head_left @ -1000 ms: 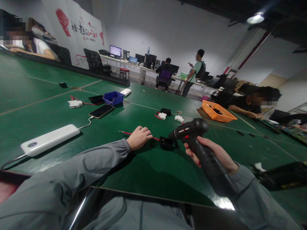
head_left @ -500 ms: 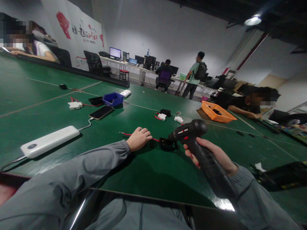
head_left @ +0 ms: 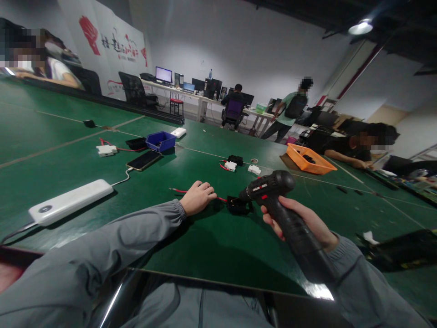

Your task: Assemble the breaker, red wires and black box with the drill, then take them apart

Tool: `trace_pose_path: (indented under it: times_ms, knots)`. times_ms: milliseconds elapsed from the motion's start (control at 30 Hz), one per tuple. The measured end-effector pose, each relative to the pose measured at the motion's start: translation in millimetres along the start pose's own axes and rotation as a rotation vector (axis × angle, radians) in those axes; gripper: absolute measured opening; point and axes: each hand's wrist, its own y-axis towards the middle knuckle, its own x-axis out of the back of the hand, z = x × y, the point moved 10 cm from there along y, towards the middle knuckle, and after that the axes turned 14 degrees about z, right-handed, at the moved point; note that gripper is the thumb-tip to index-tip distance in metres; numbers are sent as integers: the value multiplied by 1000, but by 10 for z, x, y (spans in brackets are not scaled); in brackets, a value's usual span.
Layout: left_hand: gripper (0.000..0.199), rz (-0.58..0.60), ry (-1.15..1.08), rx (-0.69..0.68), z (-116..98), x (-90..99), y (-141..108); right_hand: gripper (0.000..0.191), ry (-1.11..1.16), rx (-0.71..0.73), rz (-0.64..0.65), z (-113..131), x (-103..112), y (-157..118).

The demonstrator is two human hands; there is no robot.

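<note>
My right hand (head_left: 309, 221) grips a black cordless drill (head_left: 295, 234) by its handle, fingers wrapped round it. The drill points left and down, with its chuck end at a small open black plastic housing (head_left: 235, 209) on the table. Its bit tip is hard to make out there. A red wire (head_left: 180, 191) runs from the left side of the housing, under my left hand (head_left: 198, 198), to a bare end. That hand is closed on the wire with curled fingers, low against the table. Beyond the housing lie white blocks (head_left: 254, 170) and a black part (head_left: 235, 159).
On the green table (head_left: 211, 246), a white power bank (head_left: 71, 200) is cabled to a phone (head_left: 144, 160). Behind stands a blue bin (head_left: 161, 142); an orange tray (head_left: 310, 160) sits at right. Co-workers sit at both sides. A dark object (head_left: 403, 250) lies right.
Both my hands, the drill and the housing stay where they were. In the background, the standing person with a backpack has shifted to the right and leans.
</note>
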Motion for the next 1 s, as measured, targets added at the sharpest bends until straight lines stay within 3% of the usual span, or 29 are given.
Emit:
trace_pose_path:
  times_ms: [1000]
  knots:
    - [14,2,-2,-13,-5,-15,-3,41,-20,29,46,14,-53,-18]
